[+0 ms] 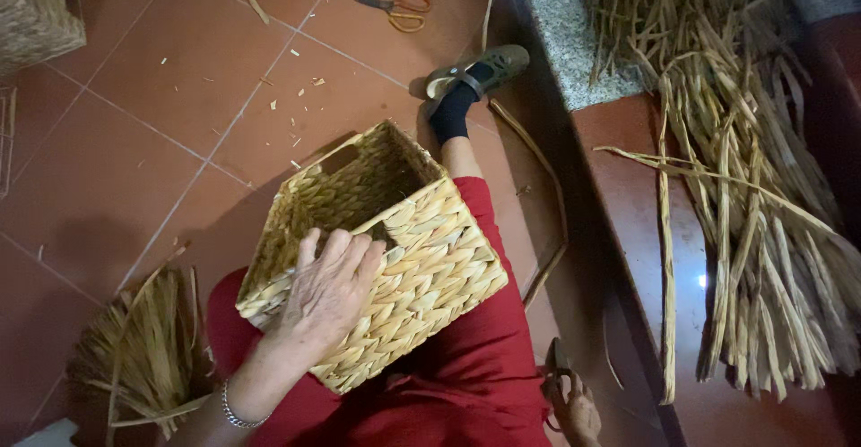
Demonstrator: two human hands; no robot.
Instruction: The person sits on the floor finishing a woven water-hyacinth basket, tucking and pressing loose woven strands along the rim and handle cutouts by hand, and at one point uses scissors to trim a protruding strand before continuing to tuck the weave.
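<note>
I hold a woven basket (386, 250) on my lap, tilted so that its open mouth faces away from me toward the floor tiles. My left hand (332, 290) lies flat on the near wall of the basket, fingers spread and curled over the rim at a handle cut-out; it steadies the basket and grips nothing else. My right hand (574, 407) is low and to my right, well apart from the basket, closed around a small dark tool (556, 366); I cannot tell what kind of tool it is.

Status of the work, as judged from this view:
- The walls and the rim of the basket appear fully woven. The weave is even, with no loose ends visible on the sides that show.
- The far side and the bottom are hidden, so their condition cannot be confirmed.
- Any remaining work is therefore likely limited to trimming or inspection.

Surroundings: a bundle of dried straw (143, 353) lies just beside my left forearm. A large heap of straw strips (762, 232) lies beyond my right hand, on a raised step. Orange-handled scissors (399, 9) lie on the floor, far ahead of both hands, untouched. Short cuttings are scattered over the tiles beyond the basket.
</note>
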